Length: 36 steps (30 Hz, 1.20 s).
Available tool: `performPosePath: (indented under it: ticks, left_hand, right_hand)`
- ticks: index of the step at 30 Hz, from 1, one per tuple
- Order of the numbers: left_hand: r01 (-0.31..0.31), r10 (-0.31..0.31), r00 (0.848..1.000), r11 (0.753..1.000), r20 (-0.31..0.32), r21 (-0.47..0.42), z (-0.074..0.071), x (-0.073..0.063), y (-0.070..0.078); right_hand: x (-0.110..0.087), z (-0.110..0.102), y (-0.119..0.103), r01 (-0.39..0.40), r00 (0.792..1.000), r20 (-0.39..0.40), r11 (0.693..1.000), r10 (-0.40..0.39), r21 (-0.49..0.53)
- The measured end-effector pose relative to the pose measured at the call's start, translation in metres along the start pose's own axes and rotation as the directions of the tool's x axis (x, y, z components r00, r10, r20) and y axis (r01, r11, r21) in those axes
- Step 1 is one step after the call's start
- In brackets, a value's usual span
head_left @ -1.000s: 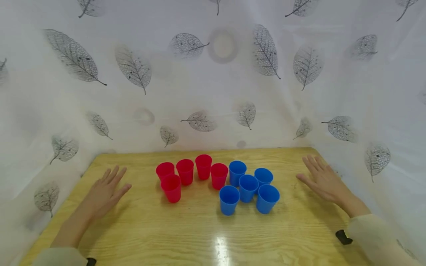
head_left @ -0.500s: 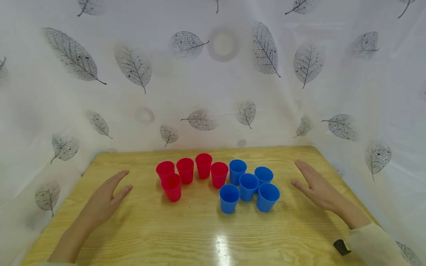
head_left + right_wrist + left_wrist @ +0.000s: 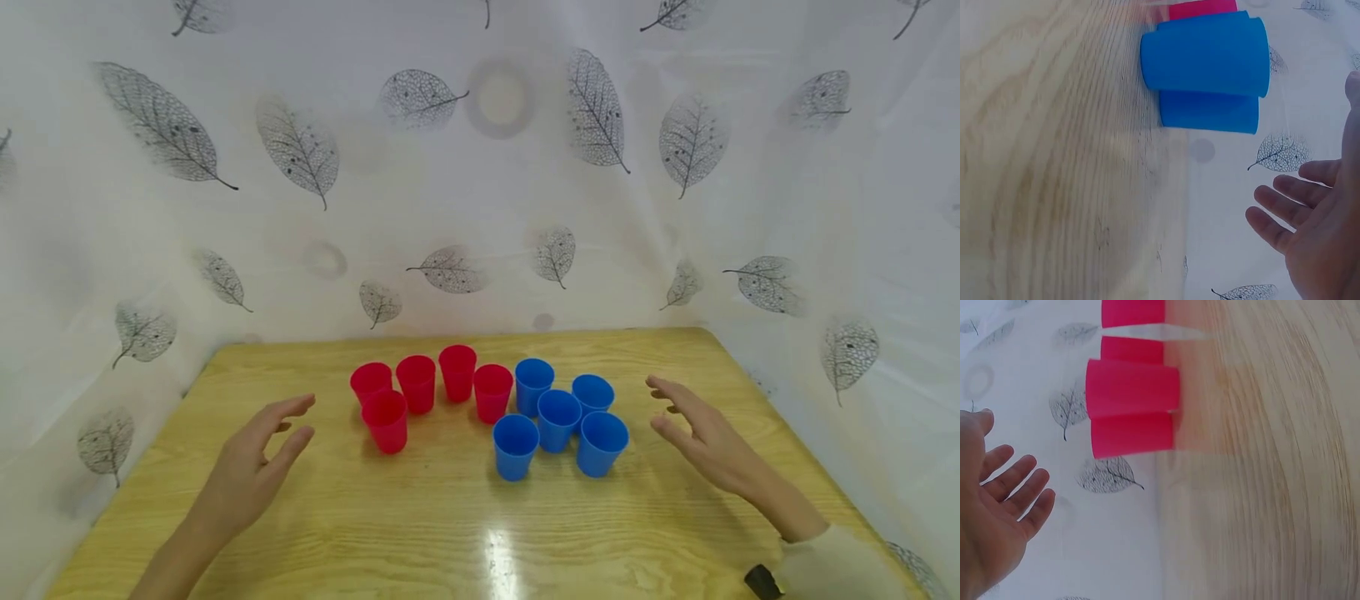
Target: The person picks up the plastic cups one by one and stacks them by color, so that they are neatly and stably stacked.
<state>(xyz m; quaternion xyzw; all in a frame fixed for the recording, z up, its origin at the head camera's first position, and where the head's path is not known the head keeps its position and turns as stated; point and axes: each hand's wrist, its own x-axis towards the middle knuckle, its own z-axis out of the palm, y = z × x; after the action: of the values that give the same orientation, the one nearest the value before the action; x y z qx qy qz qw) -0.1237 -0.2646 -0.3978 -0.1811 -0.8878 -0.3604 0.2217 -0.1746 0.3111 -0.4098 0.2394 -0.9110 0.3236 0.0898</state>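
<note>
Several red cups [image 3: 386,423] stand upright, mouths up, left of centre on the wooden table. To their right several blue cups [image 3: 558,421] stand in a close cluster. My left hand [image 3: 251,467] is over the table left of the red cups, thumb apart from the relaxed fingers, holding nothing. Right of the blue cups my right hand [image 3: 705,437] hovers with loosely bent fingers and nothing in it. In the left wrist view the red cups [image 3: 1133,387] lie beyond the spread fingers. The right wrist view has blue cups [image 3: 1207,56] beyond that hand's fingertips.
The wooden table [image 3: 420,533] reaches back to a pale curtain [image 3: 480,183] printed with grey leaves, which also hangs along both sides. Near the right sleeve [image 3: 832,562] is a small black piece [image 3: 763,581]. A light glare marks the table's front.
Both hands have moved inward toward the cups and turned from palm-down and spread to thumb-up with fingers slightly bent. The cups have stayed in place.
</note>
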Motion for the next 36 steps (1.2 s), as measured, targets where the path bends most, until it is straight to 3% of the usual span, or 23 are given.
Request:
performPosePath:
  ticks: [7,16,21,30,33,36]
  left_hand:
    - [-0.002,0.001,1.0,0.992,-0.006,-0.124,0.007,0.004,0.022]
    - [0.018,0.003,0.997,0.964,0.08,-0.265,0.031,0.016,0.048]
    - [0.017,0.029,0.991,0.939,0.128,-0.343,0.052,0.022,0.059]
    - [0.055,0.033,0.973,0.927,0.227,-0.371,0.098,0.028,0.073]
    - [0.097,0.004,0.967,0.918,0.254,-0.385,0.111,0.03,0.075]
    - [0.18,-0.054,0.952,0.896,0.302,-0.406,0.123,0.033,0.079]
  right_hand:
    - [-0.003,0.006,-0.01,-0.026,1.0,-0.011,0.993,0.027,0.116]
    - [-0.008,0.015,-0.019,-0.047,0.997,-0.051,0.979,0.058,0.2]
    - [-0.008,0.022,-0.024,-0.074,0.993,-0.078,0.972,0.093,0.224]
    - [-0.012,0.037,-0.026,-0.117,0.986,-0.092,0.967,0.141,0.227]
    - [-0.012,0.04,-0.028,-0.136,0.984,-0.086,0.964,0.159,0.228]
    - [-0.012,0.041,-0.03,-0.155,0.981,-0.081,0.961,0.178,0.227]
